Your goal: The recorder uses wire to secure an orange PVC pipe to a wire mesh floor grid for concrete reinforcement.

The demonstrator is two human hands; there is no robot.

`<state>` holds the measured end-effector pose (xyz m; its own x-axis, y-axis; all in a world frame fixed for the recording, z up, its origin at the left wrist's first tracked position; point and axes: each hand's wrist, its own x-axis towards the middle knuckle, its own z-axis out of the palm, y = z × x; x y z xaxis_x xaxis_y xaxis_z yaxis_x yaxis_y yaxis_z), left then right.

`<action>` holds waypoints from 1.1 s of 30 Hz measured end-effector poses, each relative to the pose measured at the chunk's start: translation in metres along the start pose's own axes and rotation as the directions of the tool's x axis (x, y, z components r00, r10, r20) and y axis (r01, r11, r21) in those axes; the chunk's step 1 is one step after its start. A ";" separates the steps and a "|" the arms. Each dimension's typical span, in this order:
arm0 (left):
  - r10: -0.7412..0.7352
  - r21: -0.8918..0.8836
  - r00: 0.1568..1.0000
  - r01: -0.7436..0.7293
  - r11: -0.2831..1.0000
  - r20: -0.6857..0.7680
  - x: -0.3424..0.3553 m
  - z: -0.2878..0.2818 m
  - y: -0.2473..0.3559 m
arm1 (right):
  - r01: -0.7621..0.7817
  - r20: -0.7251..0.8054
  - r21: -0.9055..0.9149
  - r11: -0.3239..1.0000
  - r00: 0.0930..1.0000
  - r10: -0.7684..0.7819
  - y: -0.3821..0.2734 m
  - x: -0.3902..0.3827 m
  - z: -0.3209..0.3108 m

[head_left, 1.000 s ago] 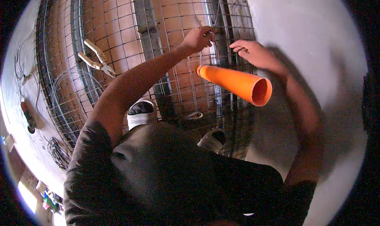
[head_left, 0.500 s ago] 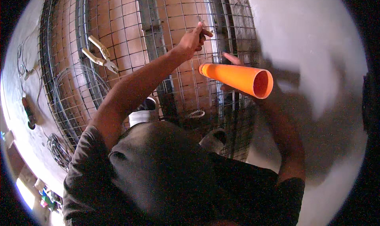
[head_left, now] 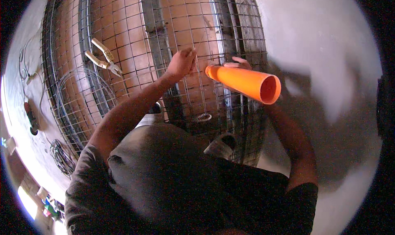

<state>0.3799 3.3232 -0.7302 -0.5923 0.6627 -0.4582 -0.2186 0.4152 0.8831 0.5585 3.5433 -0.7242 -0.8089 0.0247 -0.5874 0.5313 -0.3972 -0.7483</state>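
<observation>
My left hand (head_left: 182, 64) is closed, knuckles up, just above the wire mesh (head_left: 119, 49); whatever its fingers hold is too fine to make out. To its right, an orange plastic pipe (head_left: 242, 79) slants across the view, its wide open mouth toward me and its narrow ribbed end near the mesh. My right hand (head_left: 239, 63) is mostly hidden behind this pipe. Its visible fingers are stretched out toward the left, close along the pipe's far side; whether they touch it I cannot tell.
Pliers with pale handles (head_left: 103, 57) lie opened on the mesh at left, near a loose loop of thin wire (head_left: 66, 80). A pale coiled ring (head_left: 204, 117) lies by my feet. Far left are a dark-handled tool (head_left: 30, 117) and a bundled cable (head_left: 61, 159). A grey wall (head_left: 312, 33) borders the right.
My left hand has moved down and toward me, its fingers now closed. My right hand has shifted slightly and shows more clearly. The pipe has barely moved.
</observation>
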 end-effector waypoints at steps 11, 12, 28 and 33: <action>-0.096 0.204 0.908 0.012 0.979 0.407 -0.041 0.018 -0.066 | 0.653 0.562 -0.757 0.025 0.671 -0.484 -0.048 -0.015 0.037; -0.177 0.240 0.875 0.072 0.968 0.451 -0.044 0.018 -0.055 | 0.646 0.537 -0.763 0.039 0.665 -0.519 -0.045 -0.017 0.035; 0.198 0.810 0.801 -0.584 0.053 0.565 -0.016 0.029 -0.051 | 0.716 0.758 -0.624 -0.312 0.460 -0.462 -0.058 -0.004 0.039; 0.099 0.896 0.964 -0.266 0.355 0.247 -0.013 0.029 -0.027 | 0.647 0.600 -0.753 -0.118 0.603 -0.526 -0.035 0.003 0.016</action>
<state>0.4157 3.3210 -0.7509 -0.4015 0.8338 -0.3789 0.7747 0.5299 0.3451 0.5331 3.5428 -0.6945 -0.9181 -0.3264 0.2248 -0.3963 0.7539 -0.5240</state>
